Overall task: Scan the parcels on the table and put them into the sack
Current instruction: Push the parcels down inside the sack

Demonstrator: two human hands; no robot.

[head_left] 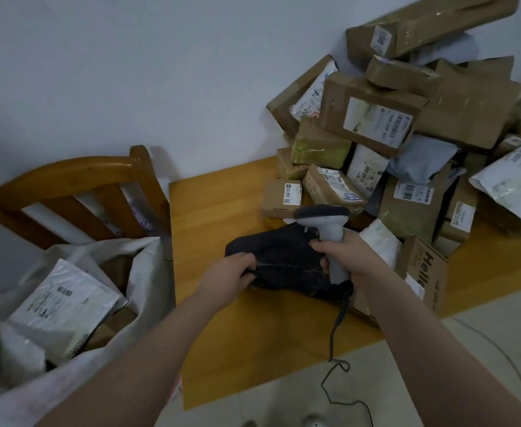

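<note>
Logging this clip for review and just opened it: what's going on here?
A person is working through parcels at a wooden table. The left hand grips the edge of a dark parcel lying on the table, while the right hand holds a corded scanner by its handle just above it. A pile of parcels is heaped against the wall. The open sack beside the table already holds a few.
</note>
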